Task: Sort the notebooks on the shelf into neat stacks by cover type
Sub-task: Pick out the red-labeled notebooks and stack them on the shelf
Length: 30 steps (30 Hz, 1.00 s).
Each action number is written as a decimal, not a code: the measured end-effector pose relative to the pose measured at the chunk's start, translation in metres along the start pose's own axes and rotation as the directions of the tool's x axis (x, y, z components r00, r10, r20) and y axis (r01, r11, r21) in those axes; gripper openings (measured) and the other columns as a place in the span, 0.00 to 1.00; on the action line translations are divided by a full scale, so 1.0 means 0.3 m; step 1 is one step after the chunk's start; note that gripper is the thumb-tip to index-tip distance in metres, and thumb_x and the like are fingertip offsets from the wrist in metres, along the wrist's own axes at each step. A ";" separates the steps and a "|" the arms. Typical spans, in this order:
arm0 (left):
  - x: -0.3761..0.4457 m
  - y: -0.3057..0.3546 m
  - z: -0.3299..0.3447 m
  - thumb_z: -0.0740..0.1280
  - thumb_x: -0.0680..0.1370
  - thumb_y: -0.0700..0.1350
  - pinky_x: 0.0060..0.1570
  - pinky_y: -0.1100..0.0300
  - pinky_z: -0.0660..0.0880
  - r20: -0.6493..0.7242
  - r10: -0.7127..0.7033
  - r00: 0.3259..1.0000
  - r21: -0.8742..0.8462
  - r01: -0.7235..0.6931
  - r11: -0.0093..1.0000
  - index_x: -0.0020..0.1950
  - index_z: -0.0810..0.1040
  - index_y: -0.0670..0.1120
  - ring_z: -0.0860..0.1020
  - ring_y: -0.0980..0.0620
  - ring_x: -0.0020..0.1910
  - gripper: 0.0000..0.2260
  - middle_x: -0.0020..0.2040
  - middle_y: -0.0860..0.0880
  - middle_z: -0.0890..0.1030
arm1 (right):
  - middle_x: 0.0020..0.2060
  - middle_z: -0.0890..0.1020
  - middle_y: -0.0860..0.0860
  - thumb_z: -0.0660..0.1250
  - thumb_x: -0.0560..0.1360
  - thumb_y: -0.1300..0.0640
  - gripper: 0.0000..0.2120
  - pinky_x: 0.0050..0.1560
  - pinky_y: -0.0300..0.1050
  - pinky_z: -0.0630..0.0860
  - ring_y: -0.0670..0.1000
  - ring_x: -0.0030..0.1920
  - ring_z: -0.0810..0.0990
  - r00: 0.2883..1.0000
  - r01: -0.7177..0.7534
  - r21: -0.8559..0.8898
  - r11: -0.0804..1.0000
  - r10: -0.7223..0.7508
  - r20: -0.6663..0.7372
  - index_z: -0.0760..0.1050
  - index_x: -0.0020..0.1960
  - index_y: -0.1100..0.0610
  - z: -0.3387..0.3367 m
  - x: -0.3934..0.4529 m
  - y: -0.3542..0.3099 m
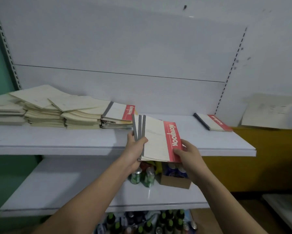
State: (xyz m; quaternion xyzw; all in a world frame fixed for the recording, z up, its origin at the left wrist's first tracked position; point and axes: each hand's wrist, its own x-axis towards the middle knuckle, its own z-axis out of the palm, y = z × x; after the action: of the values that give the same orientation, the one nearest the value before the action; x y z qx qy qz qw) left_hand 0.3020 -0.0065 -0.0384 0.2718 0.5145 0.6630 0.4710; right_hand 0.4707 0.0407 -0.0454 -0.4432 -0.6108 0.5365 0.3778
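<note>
I hold a small bundle of white notebooks with red title bands and grey spines (pixel 156 139) just in front of the upper shelf (pixel 57 142). My left hand (pixel 136 146) grips the fanned grey spines. My right hand (pixel 188 153) pinches the red-band edge. On the shelf's left lie several uneven stacks of plain cream-cover notebooks (pixel 43 108). Beside them sits a stack topped by a red-band notebook (pixel 119 114). A thin dark-spined stack of red-band notebooks (pixel 212 122) rests at the shelf's right end.
The lower shelf (pixel 48 191) carries green cans (pixel 142 177) and a cardboard box of cans (pixel 174 177) under my hands. Bottles (pixel 147 223) fill the level below. A pale sheet (pixel 270 112) leans on a yellow counter (pixel 253 159) at right.
</note>
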 end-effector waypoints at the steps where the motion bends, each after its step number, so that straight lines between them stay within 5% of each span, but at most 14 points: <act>1: -0.006 -0.018 0.038 0.61 0.80 0.37 0.37 0.53 0.80 0.000 0.011 1.000 0.022 -0.011 1.000 0.65 0.64 0.52 0.80 0.47 0.49 0.17 0.54 0.46 0.79 | 0.51 0.83 0.47 0.62 0.81 0.56 0.11 0.45 0.44 0.83 0.47 0.49 0.84 1.000 0.006 -0.009 1.000 -0.007 -0.015 0.71 0.63 0.48 -0.041 -0.009 0.011; 8: 0.051 -0.135 0.258 0.63 0.78 0.34 0.57 0.48 0.78 0.049 0.018 0.999 0.196 -0.027 0.980 0.66 0.71 0.46 0.80 0.48 0.55 0.17 0.58 0.46 0.81 | 0.50 0.82 0.44 0.63 0.80 0.58 0.11 0.40 0.42 0.81 0.47 0.50 0.83 0.989 0.047 0.002 0.999 -0.047 -0.138 0.72 0.60 0.45 -0.291 0.038 0.097; 12: 0.159 -0.174 0.359 0.67 0.77 0.34 0.52 0.53 0.79 0.053 0.031 0.998 0.188 -0.040 0.981 0.66 0.66 0.47 0.80 0.50 0.53 0.21 0.57 0.47 0.80 | 0.48 0.81 0.42 0.64 0.80 0.59 0.11 0.37 0.38 0.79 0.45 0.48 0.83 0.972 0.055 0.040 0.998 -0.044 -0.231 0.70 0.57 0.44 -0.378 0.138 0.143; 15: 0.282 -0.202 0.441 0.65 0.78 0.36 0.49 0.55 0.78 0.089 0.001 0.996 0.196 -0.018 0.981 0.69 0.67 0.47 0.80 0.48 0.55 0.20 0.58 0.46 0.80 | 0.50 0.81 0.44 0.65 0.79 0.57 0.14 0.39 0.39 0.80 0.46 0.49 0.83 0.961 0.030 0.058 0.998 -0.013 -0.276 0.70 0.64 0.48 -0.442 0.248 0.184; 20: 0.499 -0.262 0.577 0.61 0.77 0.30 0.51 0.56 0.79 0.175 -0.019 0.984 0.188 -0.014 0.982 0.67 0.71 0.48 0.80 0.49 0.55 0.21 0.56 0.46 0.82 | 0.56 0.79 0.46 0.66 0.79 0.55 0.22 0.48 0.44 0.80 0.49 0.57 0.80 0.936 0.033 -0.022 0.999 -0.039 -0.351 0.66 0.71 0.52 -0.566 0.502 0.221; 23: 0.625 -0.295 0.654 0.63 0.76 0.30 0.58 0.51 0.77 0.151 -0.047 0.987 0.113 0.030 0.993 0.75 0.63 0.44 0.79 0.48 0.56 0.28 0.61 0.46 0.79 | 0.59 0.79 0.48 0.66 0.79 0.55 0.24 0.49 0.45 0.81 0.48 0.57 0.80 0.904 0.045 -0.053 0.998 -0.063 -0.422 0.64 0.73 0.52 -0.630 0.641 0.234; 27: 0.769 -0.312 0.777 0.60 0.74 0.27 0.45 0.59 0.76 0.200 -0.022 0.980 0.119 -0.002 0.993 0.53 0.77 0.43 0.81 0.48 0.50 0.16 0.52 0.46 0.83 | 0.58 0.79 0.47 0.65 0.80 0.55 0.21 0.42 0.34 0.76 0.46 0.55 0.80 0.868 0.094 -0.119 0.988 -0.140 -0.476 0.66 0.71 0.51 -0.719 0.802 0.250; 30: 0.849 -0.332 0.874 0.59 0.72 0.26 0.43 0.61 0.76 0.176 0.011 0.984 0.187 -0.044 0.981 0.55 0.79 0.41 0.82 0.47 0.52 0.18 0.51 0.47 0.85 | 0.56 0.78 0.46 0.65 0.80 0.54 0.19 0.42 0.33 0.74 0.45 0.51 0.79 0.857 0.076 -0.222 0.972 -0.177 -0.484 0.69 0.69 0.53 -0.785 0.894 0.247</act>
State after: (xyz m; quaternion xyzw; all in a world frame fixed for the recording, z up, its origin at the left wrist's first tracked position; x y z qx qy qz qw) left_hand 0.4539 0.3382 -0.0788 0.3795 0.5283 0.5912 0.4768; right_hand 0.6151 0.3723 -0.0898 -0.5605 -0.5693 0.3147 0.5126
